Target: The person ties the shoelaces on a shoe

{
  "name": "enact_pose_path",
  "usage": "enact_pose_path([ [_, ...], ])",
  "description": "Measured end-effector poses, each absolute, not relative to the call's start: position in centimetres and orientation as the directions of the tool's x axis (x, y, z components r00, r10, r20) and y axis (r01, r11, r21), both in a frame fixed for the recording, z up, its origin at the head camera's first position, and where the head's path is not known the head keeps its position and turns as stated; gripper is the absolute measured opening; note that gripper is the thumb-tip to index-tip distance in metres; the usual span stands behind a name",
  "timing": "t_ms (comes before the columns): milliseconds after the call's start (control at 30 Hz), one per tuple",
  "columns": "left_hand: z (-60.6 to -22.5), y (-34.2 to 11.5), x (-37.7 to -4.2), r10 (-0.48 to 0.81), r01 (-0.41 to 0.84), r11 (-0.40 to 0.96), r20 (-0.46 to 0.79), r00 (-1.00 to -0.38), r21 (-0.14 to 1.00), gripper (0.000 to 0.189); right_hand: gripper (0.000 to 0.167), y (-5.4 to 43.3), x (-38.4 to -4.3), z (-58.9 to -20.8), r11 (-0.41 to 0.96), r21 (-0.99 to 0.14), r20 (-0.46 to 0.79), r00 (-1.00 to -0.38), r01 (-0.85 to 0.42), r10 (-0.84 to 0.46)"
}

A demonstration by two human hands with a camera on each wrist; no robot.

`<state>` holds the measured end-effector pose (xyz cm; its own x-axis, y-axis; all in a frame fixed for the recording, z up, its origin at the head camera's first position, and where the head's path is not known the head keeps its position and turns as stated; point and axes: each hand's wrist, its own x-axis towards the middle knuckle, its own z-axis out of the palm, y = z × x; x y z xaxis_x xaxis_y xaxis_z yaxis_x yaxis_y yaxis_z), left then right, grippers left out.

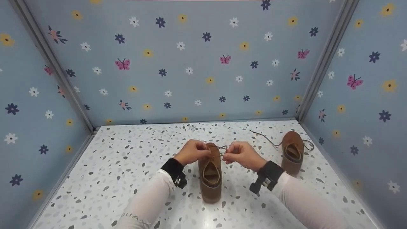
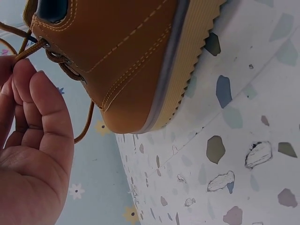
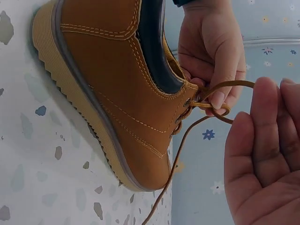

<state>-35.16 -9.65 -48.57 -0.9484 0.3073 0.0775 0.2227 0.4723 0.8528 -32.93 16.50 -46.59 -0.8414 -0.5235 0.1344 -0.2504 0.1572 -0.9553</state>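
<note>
A brown lace-up shoe (image 1: 210, 194) stands on the table between my hands, toe pointing away. In the right wrist view its dark padded collar (image 3: 152, 51) and ridged tan sole (image 3: 84, 112) show. My left hand (image 1: 192, 152), on the shoe's left side, pinches a small loop of the brown shoelace (image 3: 224, 111) close by the top eyelets. To the right of the shoe, my right hand (image 1: 243, 155) grips another stretch of lace between thumb and fingers, drawn out sideways from the eyelets. One lace end (image 3: 180, 150) hangs down past the toe.
A second brown shoe (image 1: 292, 149) stands at the right, its untied laces spread out to both sides. Blue flower-patterned panels (image 1: 190, 63) close in the back, left and right of the speckled white table (image 1: 127, 165).
</note>
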Motion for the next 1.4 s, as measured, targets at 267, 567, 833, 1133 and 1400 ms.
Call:
enact_pose_path([
  [267, -48.7, -9.6, -35.1, 0.322, 0.233, 0.420, 0.097, -0.942, 0.877, 0.010, 0.014, 15.5, -31.6, -46.6, 0.364, -0.780, 0.303, -0.816, -0.510, -0.493],
  [567, -49.0, -9.8, -34.9, 0.314, 0.213, 0.417, 0.079, -0.946, 0.884, 0.009, 0.016, 14.1, -30.9, -48.1, 0.529, -0.645, 0.329, -0.825, -0.551, -0.459],
  [833, -49.2, -9.9, -34.7, 0.310, 0.192, 0.446, 0.050, -0.949, 0.874, 0.010, 0.003, 14.5, -31.3, -48.7, 0.555, -0.663, 0.209, -0.836, -0.502, -0.507],
  [1133, -49.4, -9.9, -34.3, 0.341, 0.212, 0.434, 0.059, -0.938, 0.876, 0.010, 0.011, 17.1, -32.8, -48.1, 0.663, -0.628, -0.036, -0.835, -0.408, -0.549],
  [1400, -49.5, -9.8, -34.3, 0.345, 0.247, 0.435, 0.093, -0.934, 0.866, 0.009, 0.010, 18.6, -34.9, -48.0, 0.699, -0.624, -0.026, -0.885, -0.349, -0.465],
])
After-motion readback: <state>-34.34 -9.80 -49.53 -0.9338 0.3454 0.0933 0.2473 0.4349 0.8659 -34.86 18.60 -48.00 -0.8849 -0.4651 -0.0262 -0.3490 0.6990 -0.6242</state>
